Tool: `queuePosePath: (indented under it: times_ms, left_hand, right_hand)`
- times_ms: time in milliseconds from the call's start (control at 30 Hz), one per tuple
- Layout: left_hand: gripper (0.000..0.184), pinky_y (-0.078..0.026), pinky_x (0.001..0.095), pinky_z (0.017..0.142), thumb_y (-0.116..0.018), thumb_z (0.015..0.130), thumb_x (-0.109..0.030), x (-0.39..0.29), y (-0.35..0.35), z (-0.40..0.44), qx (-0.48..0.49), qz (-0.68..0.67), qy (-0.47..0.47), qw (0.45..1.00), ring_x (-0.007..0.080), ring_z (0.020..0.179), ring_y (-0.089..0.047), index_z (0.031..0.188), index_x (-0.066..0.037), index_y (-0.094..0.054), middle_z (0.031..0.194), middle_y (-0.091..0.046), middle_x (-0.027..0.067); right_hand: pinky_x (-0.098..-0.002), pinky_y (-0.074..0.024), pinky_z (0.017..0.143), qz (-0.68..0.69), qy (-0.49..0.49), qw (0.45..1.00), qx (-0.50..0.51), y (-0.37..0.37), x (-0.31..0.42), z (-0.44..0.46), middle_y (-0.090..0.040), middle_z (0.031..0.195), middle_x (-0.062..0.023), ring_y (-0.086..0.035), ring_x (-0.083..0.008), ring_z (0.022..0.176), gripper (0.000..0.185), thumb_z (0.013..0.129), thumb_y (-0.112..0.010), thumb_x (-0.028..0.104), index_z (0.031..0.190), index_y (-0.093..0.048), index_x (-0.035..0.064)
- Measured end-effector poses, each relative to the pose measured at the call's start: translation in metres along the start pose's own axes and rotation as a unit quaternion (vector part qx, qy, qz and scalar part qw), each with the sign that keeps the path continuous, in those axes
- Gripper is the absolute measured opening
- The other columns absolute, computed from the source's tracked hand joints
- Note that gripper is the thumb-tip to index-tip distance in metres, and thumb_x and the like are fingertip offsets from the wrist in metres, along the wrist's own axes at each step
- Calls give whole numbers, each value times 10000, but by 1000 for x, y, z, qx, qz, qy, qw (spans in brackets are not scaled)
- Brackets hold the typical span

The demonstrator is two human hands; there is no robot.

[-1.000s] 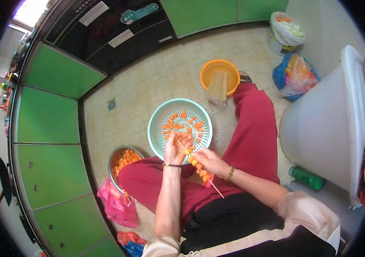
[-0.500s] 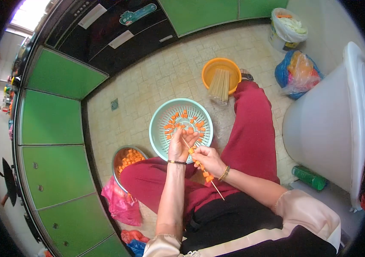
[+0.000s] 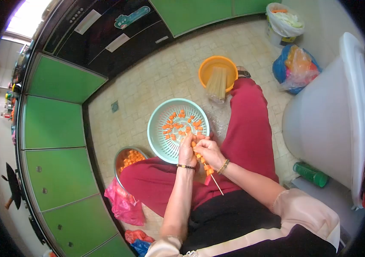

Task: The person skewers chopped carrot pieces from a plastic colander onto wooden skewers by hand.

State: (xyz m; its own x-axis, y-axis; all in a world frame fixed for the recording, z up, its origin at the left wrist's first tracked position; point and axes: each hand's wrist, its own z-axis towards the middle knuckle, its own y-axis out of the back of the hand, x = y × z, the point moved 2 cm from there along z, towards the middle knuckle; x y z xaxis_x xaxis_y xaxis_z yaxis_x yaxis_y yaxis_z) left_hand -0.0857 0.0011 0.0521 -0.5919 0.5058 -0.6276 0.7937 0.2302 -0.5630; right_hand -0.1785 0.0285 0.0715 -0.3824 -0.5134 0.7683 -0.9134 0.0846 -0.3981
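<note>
My left hand [image 3: 186, 147] is closed over the near-right part of a pale green colander [image 3: 153, 136], its fingers curled around carrot pieces at the upper end of a skewer. My right hand [image 3: 208, 150] pinches the carrot skewer [image 3: 208, 167] just beside it. Several orange carrot chunks are threaded along the stick, and its bare lower end points toward my lap. Loose carrot pieces [image 3: 172, 125] lie scattered inside the colander. My fingers partly hide the skewer's upper end.
By my left knee stands a metal bowl of carrot chunks [image 3: 132, 158], near a pink plastic bag [image 3: 124, 204]. An orange basin [image 3: 206, 63] with bundled skewers [image 3: 218, 83] sits beyond my right foot. A large white tub [image 3: 326, 111] stands at right, green cabinets [image 3: 58, 173] at left.
My left hand, palm up and open with carrot pieces before, has turned and closed at the skewer's upper end. My right hand has moved slightly up along the skewer. The view has shifted slightly.
</note>
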Motion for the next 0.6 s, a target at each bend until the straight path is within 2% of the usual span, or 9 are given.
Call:
queuePosePath:
  times_ms: [167,267,300,333,367,400,500,567,600]
  left_hand:
    - [309,-466,382,697,-423,855,-320,-15,-6,-21,-43,-52,18,998,300,795,-551,717,-46,-454,818,-545,170]
    - [295,-423,416,783,-392,862,-327,-24,30,-16,7,-130,13,991,298,887,-513,759,-59,-458,854,-526,153]
    - [289,-412,422,800,-386,864,-324,-28,39,-15,29,-152,8,988,296,901,-505,768,-61,-459,852,-522,149]
    - [299,-396,439,827,-363,869,-318,-32,45,-15,-43,-140,0,989,294,917,-493,771,-52,-459,847,-510,152]
    - [304,-390,443,834,-357,870,-316,-36,47,-16,-42,-148,-3,988,295,922,-490,774,-48,-460,851,-509,153]
    - [308,-385,447,842,-351,872,-315,-40,50,-16,-41,-157,-5,987,296,927,-487,777,-43,-460,856,-507,155]
    - [384,-386,442,850,-335,872,-355,-43,50,-12,-31,-141,-5,989,300,946,-479,891,9,-457,928,-503,172]
    - [436,-397,435,839,-337,868,-384,-48,37,-10,-19,-113,3,993,296,946,-482,958,29,-445,955,-501,178]
    - [504,-438,405,775,-353,853,-428,-43,55,0,-1,-106,8,994,278,903,-512,1013,45,-423,983,-495,185]
  right_hand:
    - [-198,-380,403,2,-85,993,76,-5,10,-8,-509,640,-1,-474,-58,481,237,784,-551,266,771,-537,30]
    - [-196,-393,414,-36,-121,988,92,-1,12,-18,-507,668,3,-488,-58,501,311,802,-522,339,838,-526,30]
    - [-197,-409,441,-77,-123,982,121,2,11,-22,-517,692,0,-501,-61,528,288,814,-508,317,851,-520,32]
    - [-199,-425,468,-118,-125,974,149,6,8,-27,-526,716,-3,-514,-65,556,265,826,-493,295,865,-513,34]
    - [-201,-441,495,-158,-128,963,176,10,5,-33,-536,740,-6,-528,-69,583,242,838,-479,273,878,-507,35]
    - [-184,-397,467,-151,-120,957,216,12,0,-37,-524,673,13,-484,-51,535,225,836,-483,261,869,-518,41]
    - [-175,-335,434,-189,-85,955,212,19,-10,-35,-492,595,25,-417,-39,483,199,842,-463,229,840,-528,41]
    - [-189,-318,422,-132,-82,976,152,21,-1,-34,-459,561,33,-389,-46,469,211,847,-407,183,782,-542,35]
    - [-189,-309,417,-111,-86,981,130,24,3,-31,-447,556,37,-378,-43,465,217,849,-403,185,774,-542,35]
